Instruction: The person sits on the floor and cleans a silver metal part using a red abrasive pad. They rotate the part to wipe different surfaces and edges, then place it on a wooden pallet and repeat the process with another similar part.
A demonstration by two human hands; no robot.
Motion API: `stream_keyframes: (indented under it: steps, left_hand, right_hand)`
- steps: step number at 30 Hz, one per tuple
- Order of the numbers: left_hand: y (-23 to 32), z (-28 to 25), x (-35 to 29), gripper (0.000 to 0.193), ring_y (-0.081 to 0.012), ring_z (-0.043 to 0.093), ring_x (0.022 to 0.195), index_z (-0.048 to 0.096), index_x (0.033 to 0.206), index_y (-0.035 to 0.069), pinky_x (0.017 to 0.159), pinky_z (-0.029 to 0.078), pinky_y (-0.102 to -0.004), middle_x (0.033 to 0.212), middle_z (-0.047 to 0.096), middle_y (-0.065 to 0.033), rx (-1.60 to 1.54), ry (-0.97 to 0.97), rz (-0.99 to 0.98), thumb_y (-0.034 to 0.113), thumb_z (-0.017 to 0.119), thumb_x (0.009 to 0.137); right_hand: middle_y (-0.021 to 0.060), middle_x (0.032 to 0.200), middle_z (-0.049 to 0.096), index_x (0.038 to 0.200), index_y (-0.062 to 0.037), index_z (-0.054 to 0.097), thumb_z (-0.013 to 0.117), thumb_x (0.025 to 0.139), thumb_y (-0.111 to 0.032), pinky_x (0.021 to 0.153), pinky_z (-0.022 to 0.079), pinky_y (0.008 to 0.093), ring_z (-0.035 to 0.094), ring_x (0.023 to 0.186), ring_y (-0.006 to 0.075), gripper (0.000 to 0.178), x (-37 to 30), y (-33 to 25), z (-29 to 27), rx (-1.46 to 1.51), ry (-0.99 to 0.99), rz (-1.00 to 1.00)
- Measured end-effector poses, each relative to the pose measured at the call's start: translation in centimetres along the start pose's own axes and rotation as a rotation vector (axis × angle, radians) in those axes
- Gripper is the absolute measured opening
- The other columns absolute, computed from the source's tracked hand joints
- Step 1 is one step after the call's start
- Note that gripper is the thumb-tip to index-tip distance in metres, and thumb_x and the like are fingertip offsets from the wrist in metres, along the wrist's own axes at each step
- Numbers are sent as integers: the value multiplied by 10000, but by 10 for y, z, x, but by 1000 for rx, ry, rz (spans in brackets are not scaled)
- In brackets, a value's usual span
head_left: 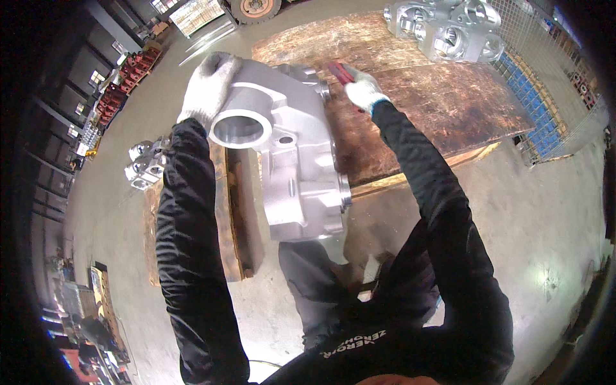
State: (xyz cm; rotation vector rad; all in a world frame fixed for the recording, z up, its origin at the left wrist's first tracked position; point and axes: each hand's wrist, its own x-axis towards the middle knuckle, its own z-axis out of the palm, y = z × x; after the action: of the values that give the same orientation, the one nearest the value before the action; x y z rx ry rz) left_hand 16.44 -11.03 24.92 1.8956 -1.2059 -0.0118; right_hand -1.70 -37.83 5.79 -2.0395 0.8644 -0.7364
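A big silver-grey metal casting stands in front of me at the edge of the wooden tabletop. It has a round bore facing me and machined round bosses along its right side. My left hand, in a white knit glove, is curled over the casting's upper left part, above the bore. Just right of the casting's far end is my right hand, also gloved. Its fingers are closed around a red hand tool whose exact kind I cannot make out. The tool's tip points toward the casting.
A scuffed wooden tabletop extends to the right, with several shiny metal castings at its far end. Beyond it stands a wire mesh cage. More castings sit at left beside another wooden surface. A vehicle wheel shows far off.
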Motion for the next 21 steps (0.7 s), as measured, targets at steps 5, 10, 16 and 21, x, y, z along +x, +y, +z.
stream_keyframes:
  steps: [5, 10, 16, 21]
  left_hand:
    - [4, -6, -7, 356, -181, 651, 987, 696, 1147, 22, 933, 494, -315, 1064, 720, -87, -14, -13, -65, 321, 635, 963]
    - [4, -9, -5, 350, -181, 648, 992, 689, 1161, 45, 931, 488, -318, 1052, 709, -90, 31, -38, -63, 327, 618, 967]
    - [-4, -7, -2, 320, -162, 618, 1020, 687, 1150, 52, 956, 465, -299, 1086, 686, -61, 44, -15, -26, 320, 613, 992]
    - [-1, -7, -3, 308, -172, 627, 999, 691, 1140, 32, 952, 470, -296, 1056, 699, -78, 66, -25, -1, 291, 607, 995]
  right_hand:
    - [213, 1239, 689, 1417, -253, 623, 653, 881, -303, 978, 535, 462, 660, 1145, 411, 539, -20, -19, 44, -45, 41, -81]
    - [238, 1214, 682, 1411, -267, 625, 604, 864, -235, 965, 542, 467, 660, 1113, 437, 548, -62, -7, 50, -18, -20, -42]
    - [224, 1260, 695, 1453, -138, 584, 617, 868, -179, 966, 524, 402, 672, 1157, 332, 587, -79, 12, 30, 107, 59, -59]
    - [180, 925, 731, 1323, -52, 658, 670, 913, -398, 718, 552, 386, 695, 767, 268, 536, 3, -8, 24, 70, -149, 85]
